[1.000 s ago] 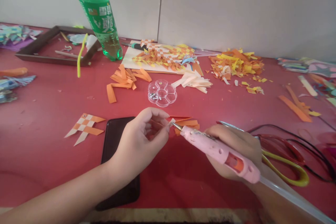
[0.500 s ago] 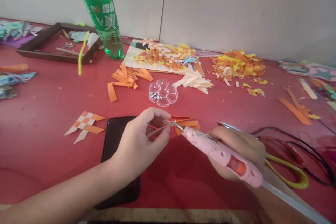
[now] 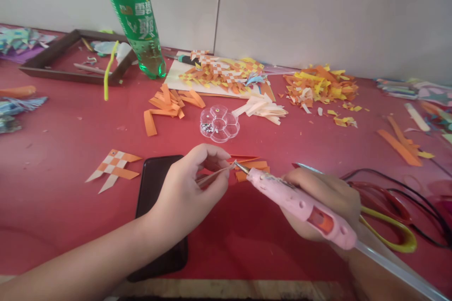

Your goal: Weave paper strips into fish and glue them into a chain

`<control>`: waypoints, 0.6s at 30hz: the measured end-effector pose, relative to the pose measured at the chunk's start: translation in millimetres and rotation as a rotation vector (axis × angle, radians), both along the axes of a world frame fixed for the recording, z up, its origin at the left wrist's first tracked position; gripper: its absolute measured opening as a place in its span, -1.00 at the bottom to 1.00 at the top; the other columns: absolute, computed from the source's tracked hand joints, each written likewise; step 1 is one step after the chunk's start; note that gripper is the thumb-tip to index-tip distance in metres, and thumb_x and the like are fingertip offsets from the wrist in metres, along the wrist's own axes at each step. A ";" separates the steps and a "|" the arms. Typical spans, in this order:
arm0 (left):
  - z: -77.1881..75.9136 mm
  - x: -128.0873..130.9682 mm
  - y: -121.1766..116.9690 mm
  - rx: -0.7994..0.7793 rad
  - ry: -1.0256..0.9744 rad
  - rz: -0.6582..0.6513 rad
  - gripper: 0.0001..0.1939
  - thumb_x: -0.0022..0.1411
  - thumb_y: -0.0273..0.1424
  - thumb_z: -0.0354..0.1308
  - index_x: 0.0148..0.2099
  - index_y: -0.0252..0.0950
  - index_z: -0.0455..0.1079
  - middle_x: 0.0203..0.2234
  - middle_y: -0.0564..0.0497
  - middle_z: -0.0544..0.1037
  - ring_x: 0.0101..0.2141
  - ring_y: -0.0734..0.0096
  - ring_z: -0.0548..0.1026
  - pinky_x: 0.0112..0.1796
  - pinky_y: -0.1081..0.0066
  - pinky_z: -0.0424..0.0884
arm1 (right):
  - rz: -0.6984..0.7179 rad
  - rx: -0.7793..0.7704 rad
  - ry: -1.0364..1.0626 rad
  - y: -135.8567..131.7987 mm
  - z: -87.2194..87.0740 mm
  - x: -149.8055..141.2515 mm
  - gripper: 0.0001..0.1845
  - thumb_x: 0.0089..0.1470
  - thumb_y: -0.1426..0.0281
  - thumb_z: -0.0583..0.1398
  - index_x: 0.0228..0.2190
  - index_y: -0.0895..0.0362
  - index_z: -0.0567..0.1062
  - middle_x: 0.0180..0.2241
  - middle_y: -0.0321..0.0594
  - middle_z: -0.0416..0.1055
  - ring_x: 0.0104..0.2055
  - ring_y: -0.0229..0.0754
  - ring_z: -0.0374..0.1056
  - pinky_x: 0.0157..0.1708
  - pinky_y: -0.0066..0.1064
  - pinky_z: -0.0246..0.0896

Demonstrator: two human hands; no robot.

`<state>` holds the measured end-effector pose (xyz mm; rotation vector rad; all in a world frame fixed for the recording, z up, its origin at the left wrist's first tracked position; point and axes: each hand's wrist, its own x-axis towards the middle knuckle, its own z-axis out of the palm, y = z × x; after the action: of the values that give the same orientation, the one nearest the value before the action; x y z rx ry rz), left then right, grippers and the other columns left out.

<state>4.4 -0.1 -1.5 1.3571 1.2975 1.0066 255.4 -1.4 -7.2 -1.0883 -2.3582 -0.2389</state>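
Observation:
My left hand (image 3: pixel 197 183) is closed in a pinch on a pale paper strip (image 3: pixel 215 175), mostly hidden by the fingers. My right hand (image 3: pixel 321 200) grips a pink hot glue pen (image 3: pixel 282 195) with a clear glue stick (image 3: pixel 391 263) running out of its rear. The pen's metal tip meets the strip's end at my left fingertips. Just behind lie folded orange paper strips (image 3: pixel 256 165). A woven orange-and-white paper fish (image 3: pixel 115 167) rests to the left, beside a black phone (image 3: pixel 158 183) partly under my left forearm.
Behind my hands sit a clear flower-shaped tray (image 3: pixel 219 123), orange strips (image 3: pixel 165 102) and pale strips (image 3: pixel 263 109). A green bottle (image 3: pixel 136 23) stands by a dark frame (image 3: pixel 45 73). Paper scraps (image 3: pixel 319 85) are heaped near the wall. Yellow-handled scissors (image 3: pixel 391 237) and black cables lie right.
The pale strip has turned in my left fingers and shows more of its length. The glue pen has shifted slightly right, its tip still at the strip.

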 end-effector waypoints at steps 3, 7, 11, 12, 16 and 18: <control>-1.0 -0.1 -0.7 0.000 -0.004 -0.007 -0.88 0.22 -0.47 0.19 -0.18 -0.17 0.39 -0.34 0.08 0.51 -0.29 0.49 0.52 -0.31 0.59 0.47 | -0.004 -0.011 -0.008 -0.1 0.5 -0.8 -0.93 0.02 0.39 0.15 -0.46 0.03 0.31 -0.65 -0.37 0.23 -0.64 -0.25 0.11 -0.59 -0.39 0.02; 0.7 0.7 0.7 0.000 0.002 -0.007 -0.86 0.21 -0.48 0.19 -0.17 -0.17 0.39 -0.34 0.07 0.52 -0.28 0.48 0.52 -0.31 0.59 0.47 | -0.027 -0.047 -0.026 -1.8 2.8 -2.6 -0.93 0.02 0.43 0.13 -0.45 0.03 0.31 -0.63 -0.36 0.26 -0.61 -0.24 0.13 -0.55 -0.38 0.07; 2.7 1.8 1.7 -0.005 0.017 0.000 -0.90 0.22 -0.45 0.20 -0.19 -0.19 0.40 -0.35 0.06 0.52 -0.31 0.46 0.52 -0.36 0.57 0.46 | -0.014 -0.007 -0.002 -0.3 2.8 -1.9 -0.92 0.00 0.39 0.14 -0.47 0.01 0.28 -0.67 -0.39 0.20 -0.66 -0.26 0.10 -0.60 -0.39 0.01; 2.9 1.8 1.7 -0.003 0.018 0.000 -0.89 0.21 -0.45 0.20 -0.19 -0.20 0.40 -0.35 0.05 0.52 -0.32 0.46 0.52 -0.37 0.57 0.46 | -0.016 -0.011 -0.006 0.0 2.9 -1.8 -0.91 0.00 0.39 0.14 -0.47 0.01 0.28 -0.67 -0.39 0.21 -0.66 -0.25 0.11 -0.60 -0.38 0.00; 1.9 0.9 1.5 0.005 0.010 -0.002 -0.88 0.21 -0.46 0.20 -0.18 -0.20 0.39 -0.35 0.05 0.52 -0.31 0.44 0.52 -0.35 0.55 0.47 | -0.034 -0.035 -0.018 0.4 3.2 -3.0 -0.89 -0.01 0.44 0.14 -0.48 0.01 0.28 -0.66 -0.40 0.22 -0.65 -0.27 0.13 -0.59 -0.40 0.00; 1.1 0.6 1.6 -0.002 0.001 -0.002 -0.89 0.23 -0.44 0.20 -0.18 -0.19 0.38 -0.35 0.06 0.51 -0.31 0.46 0.52 -0.33 0.56 0.47 | -0.043 -0.028 0.004 0.7 2.1 -2.7 -0.90 -0.03 0.43 0.14 -0.48 0.01 0.28 -0.68 -0.41 0.17 -0.68 -0.28 0.06 -0.61 -0.40 -0.02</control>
<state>5.0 1.4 -0.3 1.3568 1.2971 1.0030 252.8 -0.7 -5.1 -1.1524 -2.3436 -0.2192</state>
